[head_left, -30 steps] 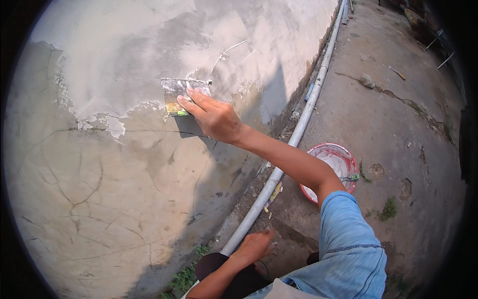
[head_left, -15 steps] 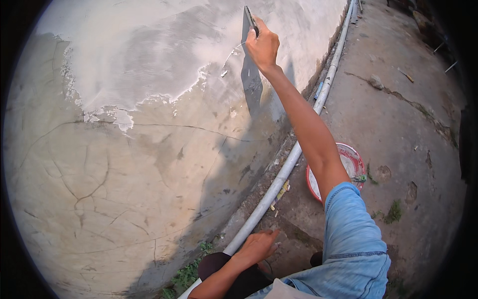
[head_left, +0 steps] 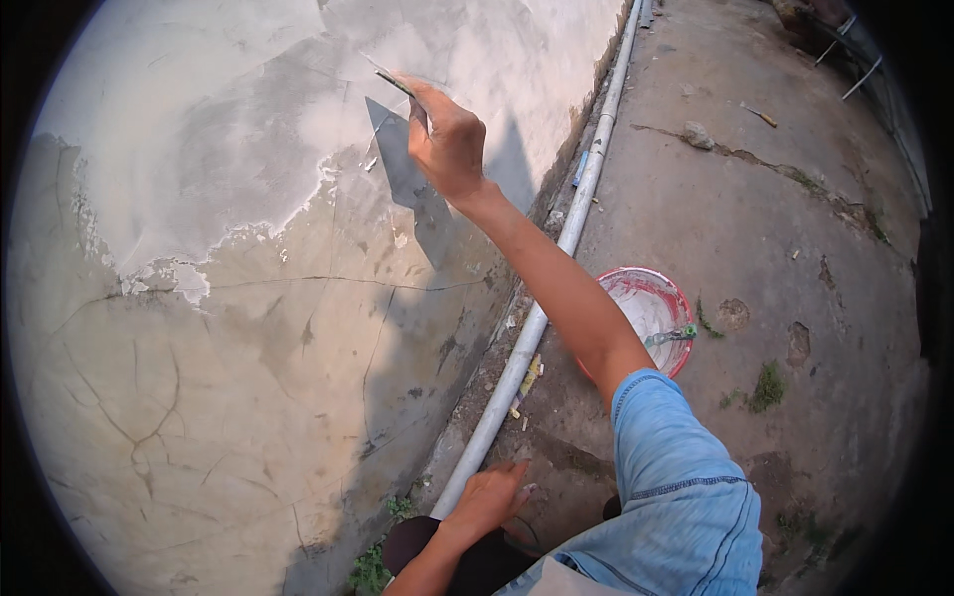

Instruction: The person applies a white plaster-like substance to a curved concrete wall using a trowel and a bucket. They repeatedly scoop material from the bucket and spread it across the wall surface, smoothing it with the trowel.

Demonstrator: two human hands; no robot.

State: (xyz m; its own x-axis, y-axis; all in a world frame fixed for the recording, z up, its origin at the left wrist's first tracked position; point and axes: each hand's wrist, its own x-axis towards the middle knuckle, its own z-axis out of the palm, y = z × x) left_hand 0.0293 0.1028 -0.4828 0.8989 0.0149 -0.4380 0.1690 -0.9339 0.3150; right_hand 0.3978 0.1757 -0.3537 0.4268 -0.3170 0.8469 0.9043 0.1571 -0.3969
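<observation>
My right hand (head_left: 449,147) is raised in front of the wall and closed on a trowel (head_left: 394,81), which shows nearly edge-on as a thin strip. Its blade looks held off the wall, with a dark shadow on the surface below; the fist hides the handle. Smooth white plaster (head_left: 229,149) covers the upper wall and ends in a ragged edge above the bare, cracked, tan part (head_left: 219,397). Low down, my left hand (head_left: 489,500) rests by my dark-clad knee, fingers loosely stretched and holding nothing I can see.
A white pipe (head_left: 517,368) runs along the wall's foot. Right of it stands a red bucket (head_left: 646,303) of white paste, with a green-ended tool (head_left: 671,336) across its rim. Cracked concrete ground (head_left: 735,219) carries a stone (head_left: 698,135), weeds (head_left: 765,387) and a small wooden-handled tool (head_left: 760,115).
My right hand has moved left and down with the trowel, whose blade has turned from broad side to edge. The view has shifted right, uncovering more of the bucket. My left hand stays by the knee.
</observation>
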